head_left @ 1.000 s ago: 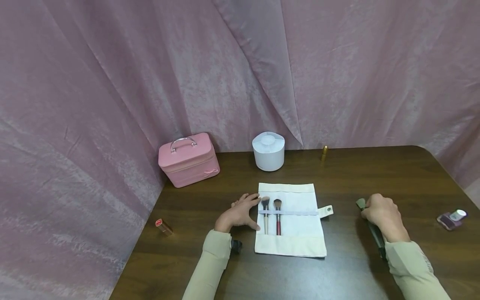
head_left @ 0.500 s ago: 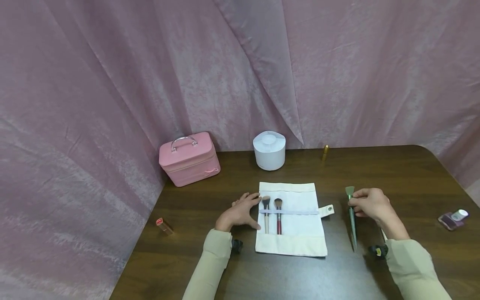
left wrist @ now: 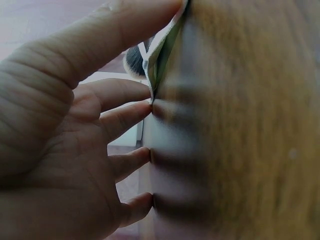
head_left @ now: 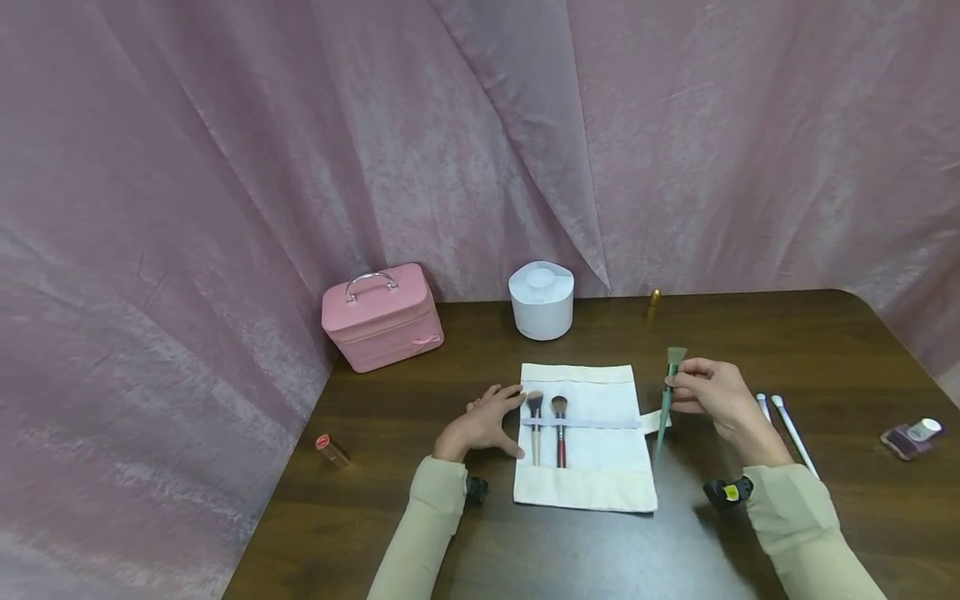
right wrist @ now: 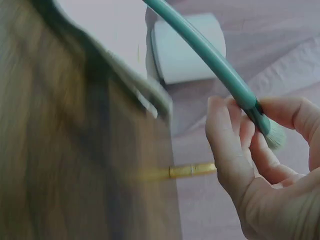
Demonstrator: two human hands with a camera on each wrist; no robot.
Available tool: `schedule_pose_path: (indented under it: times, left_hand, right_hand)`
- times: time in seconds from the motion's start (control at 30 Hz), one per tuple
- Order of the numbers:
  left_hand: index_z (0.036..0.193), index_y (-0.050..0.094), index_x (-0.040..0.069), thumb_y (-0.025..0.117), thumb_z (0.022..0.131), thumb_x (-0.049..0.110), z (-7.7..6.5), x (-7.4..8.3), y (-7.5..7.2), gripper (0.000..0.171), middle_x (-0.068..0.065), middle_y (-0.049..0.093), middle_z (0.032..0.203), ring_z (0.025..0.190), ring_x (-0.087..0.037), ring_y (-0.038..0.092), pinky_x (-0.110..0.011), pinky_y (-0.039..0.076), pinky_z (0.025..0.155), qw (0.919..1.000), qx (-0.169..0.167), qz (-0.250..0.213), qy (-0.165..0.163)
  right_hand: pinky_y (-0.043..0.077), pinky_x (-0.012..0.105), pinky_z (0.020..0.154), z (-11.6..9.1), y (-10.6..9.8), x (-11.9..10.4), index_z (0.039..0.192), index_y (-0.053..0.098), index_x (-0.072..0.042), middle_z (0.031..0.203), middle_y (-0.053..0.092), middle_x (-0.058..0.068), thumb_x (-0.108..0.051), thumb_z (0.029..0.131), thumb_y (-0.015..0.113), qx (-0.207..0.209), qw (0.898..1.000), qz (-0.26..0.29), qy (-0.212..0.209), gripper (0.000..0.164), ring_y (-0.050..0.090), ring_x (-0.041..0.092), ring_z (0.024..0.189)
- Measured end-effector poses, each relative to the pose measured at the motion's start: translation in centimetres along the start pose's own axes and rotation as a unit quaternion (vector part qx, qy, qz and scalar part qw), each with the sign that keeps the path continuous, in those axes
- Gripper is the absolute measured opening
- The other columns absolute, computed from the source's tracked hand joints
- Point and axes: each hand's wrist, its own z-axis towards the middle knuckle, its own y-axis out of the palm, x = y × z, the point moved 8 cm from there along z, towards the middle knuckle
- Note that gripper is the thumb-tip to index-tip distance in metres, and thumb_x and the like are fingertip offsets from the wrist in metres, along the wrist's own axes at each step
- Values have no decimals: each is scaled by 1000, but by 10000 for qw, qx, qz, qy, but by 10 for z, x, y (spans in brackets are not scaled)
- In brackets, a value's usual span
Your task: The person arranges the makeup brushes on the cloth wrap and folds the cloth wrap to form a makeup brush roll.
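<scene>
A white cloth brush roll (head_left: 600, 487) lies unrolled on the table. Two makeup brushes are tucked under its elastic band: one with a pale handle (head_left: 536, 446) and one with a red handle (head_left: 561, 450). My left hand (head_left: 483, 425) rests at the roll's left edge, fingers spread, fingertips on the table and thumb at the cloth. Near its bristles, my right hand (head_left: 716, 404) pinches a green makeup brush (right wrist: 215, 60) between thumb and fingers. That brush points bristles up, its handle end by the roll's right edge and overlapping the snap tab (head_left: 651, 422) in the head view.
Two white-tipped sticks (head_left: 793, 433) lie beside the right forearm. A purple bottle (head_left: 906, 440) is at far right, a lipstick (head_left: 332, 451) at left. Along the back stand a pink case (head_left: 382, 321), a white round container (head_left: 542, 304) and a gold tube (head_left: 653, 304).
My right hand has lifted the green brush from the table's right side and carried it left to the roll's edge. The white-tipped sticks have come into sight. My left hand keeps its place.
</scene>
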Motion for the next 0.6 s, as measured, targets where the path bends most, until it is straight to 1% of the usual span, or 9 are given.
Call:
schedule_pose_path:
  times: [0.13, 0.3, 0.37, 0.53, 0.6]
  left_hand:
    - [156, 41, 13, 91, 76, 27, 0, 0, 0, 96, -4, 27, 165, 153, -34, 12, -68, 14, 115, 10000, 17, 4, 10]
    - [156, 40, 13, 91, 76, 26, -1, 0, -1, 96, -4, 26, 165, 153, -34, 11, -68, 14, 115, 10000, 18, -36, 1]
    - [157, 40, 13, 91, 77, 27, -1, 1, -1, 96, -4, 26, 165, 153, -34, 11, -68, 13, 115, 10000, 2, -50, 11]
    - [157, 40, 14, 91, 77, 27, 0, 0, -1, 96, -3, 25, 166, 153, -34, 11, -68, 14, 115, 10000, -26, -37, -16]
    - [157, 40, 14, 91, 77, 27, 0, 0, 0, 96, -3, 26, 166, 153, -34, 11, -67, 14, 115, 10000, -25, -46, -25]
  right_hand:
    - [60, 32, 71, 5, 11, -8, 112, 51, 14, 88, 66, 1, -1, 98, 59, 124, 9993, 335, -129, 22, 69, 9, 74]
    - [59, 30, 72, 9, 20, -11, 110, 49, 11, 92, 60, 2, -2, 100, 55, 388, 9975, 579, -87, 18, 68, 7, 76]
    - [59, 30, 74, 11, 22, -11, 110, 48, 9, 93, 59, 2, -2, 100, 54, 498, 9958, 764, -62, 16, 68, 7, 77]
    - [60, 32, 75, 14, 26, -8, 102, 53, 3, 90, 63, 3, -2, 99, 58, 848, 9860, 1433, -35, 8, 70, 11, 77]
    - [60, 32, 75, 15, 28, -7, 103, 55, 4, 91, 65, 2, -2, 99, 59, 1012, 9827, 1552, -40, 9, 70, 11, 78]
